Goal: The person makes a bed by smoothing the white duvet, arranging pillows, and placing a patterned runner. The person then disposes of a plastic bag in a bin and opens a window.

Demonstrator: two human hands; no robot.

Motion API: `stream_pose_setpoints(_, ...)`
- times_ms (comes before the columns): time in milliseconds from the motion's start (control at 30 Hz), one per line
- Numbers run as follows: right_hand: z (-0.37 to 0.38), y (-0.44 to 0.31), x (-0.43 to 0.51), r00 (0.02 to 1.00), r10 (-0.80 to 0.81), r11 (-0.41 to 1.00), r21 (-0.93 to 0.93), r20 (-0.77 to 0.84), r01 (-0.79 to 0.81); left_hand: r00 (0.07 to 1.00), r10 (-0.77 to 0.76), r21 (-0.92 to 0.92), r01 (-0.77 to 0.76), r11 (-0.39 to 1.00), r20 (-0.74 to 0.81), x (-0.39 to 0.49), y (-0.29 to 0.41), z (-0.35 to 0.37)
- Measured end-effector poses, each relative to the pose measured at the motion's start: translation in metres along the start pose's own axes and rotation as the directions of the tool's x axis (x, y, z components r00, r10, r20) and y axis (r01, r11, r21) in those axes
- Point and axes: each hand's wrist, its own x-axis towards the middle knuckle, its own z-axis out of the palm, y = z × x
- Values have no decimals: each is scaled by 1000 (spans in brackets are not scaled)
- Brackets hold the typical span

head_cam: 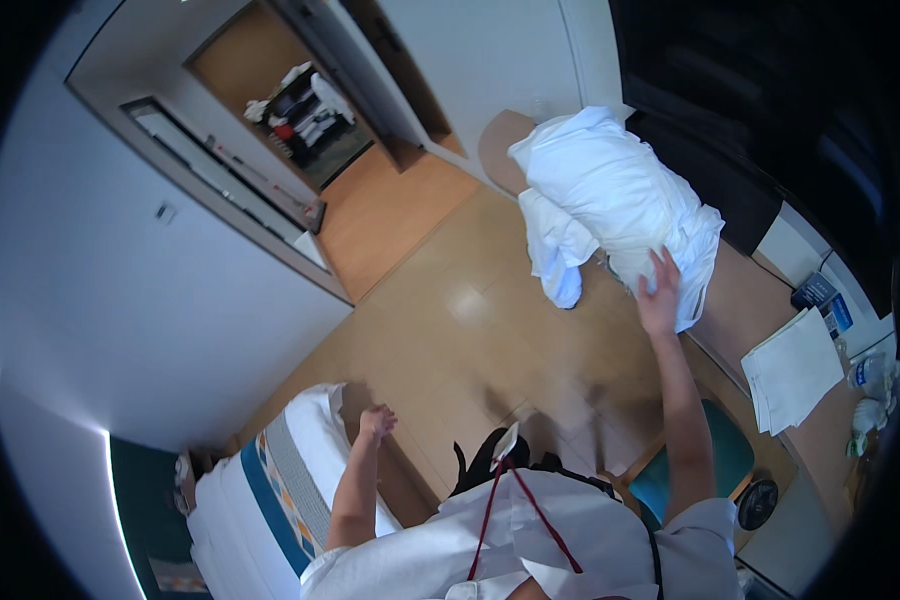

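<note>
A large heap of white linen (pixel 615 180) lies on the long desk by the wall, with one part hanging over the desk's front edge. My right hand (pixel 661 294) is at the near end of the heap, fingers spread against or just over the cloth; whether it touches is hard to tell. My left hand (pixel 378 422) hangs over the floor beside the end of the bed, fingers loosely bent, with nothing seen in it. A stack of folded white cloths (pixel 793 371) lies on the desk to the right of the heap.
A bed with white bedding (pixel 225 510) and a patterned runner stands at lower left. A teal chair (pixel 720 450) is by my right arm. Plastic bottles (pixel 868 375) and blue printed cards (pixel 814 291) sit on the desk. Beyond a doorway stands a loaded cart (pixel 307 112).
</note>
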Motion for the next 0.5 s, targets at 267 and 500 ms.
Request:
stream_pose_setpoints(267,94,3,128,997,71,827,-560,27,-44,794,492,186,-576,796,356,189,333,260)
stream_pose_setpoints(500,112,-19,148,978,207,777,-611,19,-153,197,904,272,-958,94,379,292,580,504)
